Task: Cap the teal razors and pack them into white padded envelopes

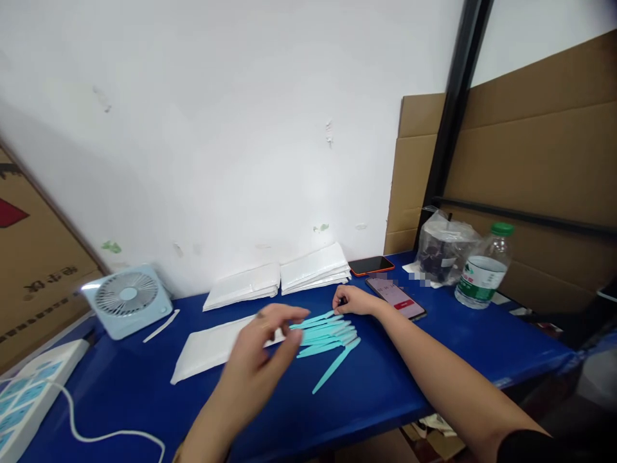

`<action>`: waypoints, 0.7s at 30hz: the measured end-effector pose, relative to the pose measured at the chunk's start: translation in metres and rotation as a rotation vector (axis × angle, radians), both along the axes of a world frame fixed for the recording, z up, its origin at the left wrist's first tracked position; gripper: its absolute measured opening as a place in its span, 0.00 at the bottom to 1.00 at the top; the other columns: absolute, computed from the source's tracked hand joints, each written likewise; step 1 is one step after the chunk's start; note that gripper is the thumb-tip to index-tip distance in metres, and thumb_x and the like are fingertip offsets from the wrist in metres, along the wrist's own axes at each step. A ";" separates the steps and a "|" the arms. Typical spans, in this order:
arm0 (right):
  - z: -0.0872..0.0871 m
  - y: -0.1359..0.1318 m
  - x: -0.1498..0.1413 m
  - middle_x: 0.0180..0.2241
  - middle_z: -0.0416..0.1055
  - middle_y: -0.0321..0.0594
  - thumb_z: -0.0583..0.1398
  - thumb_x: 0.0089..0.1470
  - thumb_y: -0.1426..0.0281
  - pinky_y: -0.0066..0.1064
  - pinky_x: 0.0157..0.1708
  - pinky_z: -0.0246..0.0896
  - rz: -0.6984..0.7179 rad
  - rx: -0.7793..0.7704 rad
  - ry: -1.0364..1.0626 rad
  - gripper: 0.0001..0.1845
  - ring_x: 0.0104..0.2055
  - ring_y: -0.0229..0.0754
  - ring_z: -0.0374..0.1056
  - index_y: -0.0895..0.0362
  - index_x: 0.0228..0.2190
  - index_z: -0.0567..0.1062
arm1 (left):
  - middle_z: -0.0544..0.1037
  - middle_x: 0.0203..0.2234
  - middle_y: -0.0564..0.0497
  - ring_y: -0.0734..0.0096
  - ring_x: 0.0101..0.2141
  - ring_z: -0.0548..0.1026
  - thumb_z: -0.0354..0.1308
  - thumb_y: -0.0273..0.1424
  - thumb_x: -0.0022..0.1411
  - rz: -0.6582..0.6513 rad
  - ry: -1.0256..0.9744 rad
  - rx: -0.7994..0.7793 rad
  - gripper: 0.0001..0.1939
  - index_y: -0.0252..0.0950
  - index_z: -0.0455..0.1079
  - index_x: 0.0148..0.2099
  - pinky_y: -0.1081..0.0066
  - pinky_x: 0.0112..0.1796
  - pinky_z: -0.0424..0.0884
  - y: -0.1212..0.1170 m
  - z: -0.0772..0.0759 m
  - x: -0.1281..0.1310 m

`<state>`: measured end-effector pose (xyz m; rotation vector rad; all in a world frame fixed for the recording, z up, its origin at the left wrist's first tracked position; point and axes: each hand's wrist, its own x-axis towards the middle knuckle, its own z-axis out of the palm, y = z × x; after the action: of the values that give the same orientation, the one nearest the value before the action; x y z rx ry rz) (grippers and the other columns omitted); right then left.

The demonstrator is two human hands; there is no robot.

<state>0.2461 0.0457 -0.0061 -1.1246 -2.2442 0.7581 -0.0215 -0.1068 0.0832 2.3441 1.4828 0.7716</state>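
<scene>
Several slim teal sticks with paler ends, which look like eyebrow razors (321,334), lie fanned in a loose pile on the blue tabletop. One teal razor (332,370) rests apart, nearer the front edge. My right hand (355,300) pinches at the pale end of the topmost razor at the back of the pile. Just left of the pile, my left hand (263,344) hovers with thumb and forefinger apart, nothing visible between them. Behind it a flat white packet (205,347) lies on the table, partly covered by that hand.
Two stacks of white packets (245,287) lean near the wall. A blue fan (130,301), a white strip (161,326) and a power strip (33,392) with a cable are left. Two phones (398,299), a bagged cup (441,251) and a water bottle (483,273) stand right.
</scene>
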 end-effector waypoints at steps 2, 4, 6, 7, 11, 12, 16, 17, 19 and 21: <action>-0.003 0.000 0.001 0.28 0.69 0.36 0.65 0.39 0.68 0.25 0.29 0.57 0.011 -0.008 0.004 0.06 0.28 0.36 0.64 0.57 0.24 0.78 | 0.72 0.44 0.48 0.67 0.39 0.71 0.50 0.38 0.62 0.001 0.037 -0.011 0.15 0.41 0.68 0.48 0.68 0.40 0.68 0.032 -0.010 0.016; -0.006 0.000 0.001 0.28 0.68 0.37 0.64 0.41 0.69 0.25 0.28 0.57 0.002 -0.003 0.018 0.06 0.28 0.36 0.64 0.58 0.25 0.77 | 0.74 0.43 0.48 0.65 0.40 0.71 0.53 0.37 0.58 0.019 0.116 -0.061 0.16 0.39 0.70 0.48 0.69 0.40 0.67 0.067 -0.028 0.025; -0.008 0.001 0.001 0.28 0.67 0.37 0.63 0.42 0.68 0.25 0.28 0.57 -0.015 0.012 0.034 0.05 0.29 0.36 0.63 0.58 0.25 0.76 | 0.75 0.41 0.49 0.64 0.41 0.71 0.55 0.38 0.56 -0.006 0.195 -0.123 0.16 0.39 0.72 0.46 0.70 0.40 0.66 0.096 -0.047 0.028; -0.009 0.001 0.001 0.29 0.67 0.37 0.63 0.42 0.68 0.26 0.28 0.57 -0.022 0.021 0.042 0.05 0.29 0.36 0.63 0.58 0.25 0.76 | 0.76 0.39 0.50 0.65 0.40 0.72 0.55 0.38 0.56 -0.027 0.224 -0.131 0.15 0.40 0.73 0.43 0.71 0.39 0.65 0.105 -0.056 0.027; -0.009 0.005 0.004 0.30 0.67 0.37 0.64 0.42 0.69 0.26 0.29 0.57 -0.016 0.047 0.063 0.04 0.30 0.36 0.63 0.57 0.23 0.76 | 0.77 0.31 0.51 0.68 0.34 0.72 0.53 0.35 0.57 -0.027 0.274 -0.087 0.10 0.39 0.75 0.34 0.73 0.36 0.63 0.120 -0.073 0.019; -0.009 0.007 0.006 0.30 0.67 0.37 0.64 0.42 0.69 0.26 0.29 0.57 -0.019 0.054 0.066 0.04 0.29 0.36 0.63 0.57 0.23 0.76 | 0.77 0.31 0.51 0.68 0.34 0.72 0.53 0.34 0.57 -0.017 0.280 -0.078 0.10 0.39 0.75 0.33 0.73 0.35 0.63 0.121 -0.073 0.016; -0.010 0.010 0.019 0.30 0.67 0.38 0.64 0.42 0.69 0.27 0.30 0.58 -0.084 0.043 0.049 0.04 0.30 0.37 0.63 0.57 0.23 0.76 | 0.76 0.32 0.52 0.69 0.35 0.71 0.54 0.34 0.57 0.009 0.287 -0.068 0.09 0.40 0.75 0.34 0.72 0.36 0.62 0.126 -0.074 0.004; -0.010 0.010 0.022 0.30 0.67 0.38 0.64 0.41 0.68 0.27 0.30 0.58 -0.095 0.036 0.043 0.05 0.30 0.37 0.64 0.57 0.24 0.76 | 0.76 0.32 0.52 0.68 0.36 0.71 0.54 0.34 0.56 0.020 0.277 -0.058 0.09 0.41 0.74 0.36 0.72 0.36 0.62 0.126 -0.074 0.003; -0.009 0.008 0.024 0.31 0.68 0.38 0.65 0.41 0.67 0.27 0.31 0.58 -0.089 0.024 0.036 0.07 0.31 0.38 0.64 0.56 0.26 0.76 | 0.75 0.33 0.52 0.68 0.37 0.70 0.56 0.36 0.55 0.045 0.250 -0.039 0.10 0.42 0.73 0.39 0.73 0.36 0.62 0.124 -0.073 0.002; -0.007 0.004 0.022 0.31 0.68 0.38 0.65 0.41 0.64 0.27 0.31 0.58 -0.046 0.005 0.027 0.08 0.31 0.38 0.65 0.56 0.26 0.77 | 0.73 0.32 0.52 0.68 0.36 0.70 0.57 0.39 0.53 0.032 0.235 -0.053 0.11 0.42 0.73 0.38 0.73 0.35 0.62 0.119 -0.072 0.004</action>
<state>0.2677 0.0497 -0.0130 -1.1533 -2.1890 0.7442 -0.0176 0.0127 0.0116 2.4440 1.6144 0.4698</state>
